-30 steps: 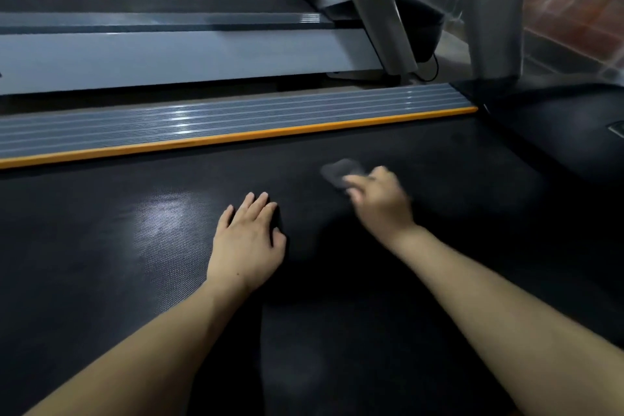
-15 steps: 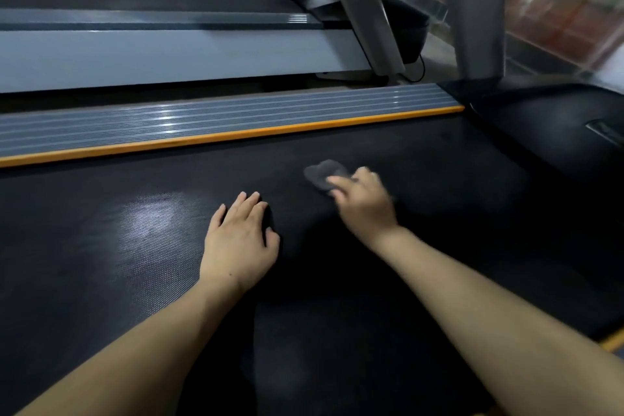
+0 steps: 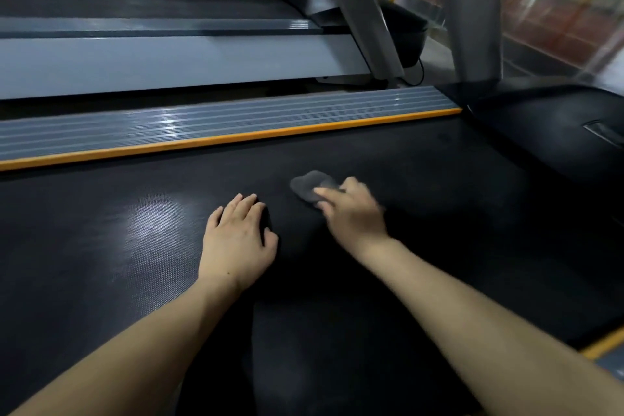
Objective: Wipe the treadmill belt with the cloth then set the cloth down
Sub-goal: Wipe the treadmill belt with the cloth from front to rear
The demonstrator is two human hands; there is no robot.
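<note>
— Since a second ago, what has shifted?

— Hardly anything on the belt itself. My right hand (image 3: 351, 213) and the cloth (image 3: 312, 186) sit in much the same spot relative to my left hand (image 3: 236, 240); mostly my head has swung, so the orange strip (image 3: 229, 138) and the far rail (image 3: 216, 118) now run a little differently across the view.

— Where is the cloth now?

— On the treadmill belt (image 3: 439, 213), about midway across, just to the right of and slightly farther out than my left hand. It lies under the fingertips (image 3: 322, 193) of my right hand and sticks out beyond them, toward the far left.

— And your grip on it?

— My right fingers lie on top of the cloth and pin it to the belt. That hand is motion-blurred, so I cannot tell whether the thumb curls under an edge or only presses. My left hand lies flat, fingers together and straight, palm on the belt, holding nothing.

— Which hand carries the next stroke?

— The right, I judge: it is already on the cloth, while the left is apart from it and seems to brace me. The cloth leads my fingers toward the orange strip, so a push outward would drive it ahead of the hand, and a pull back would drag it toward me.
</note>
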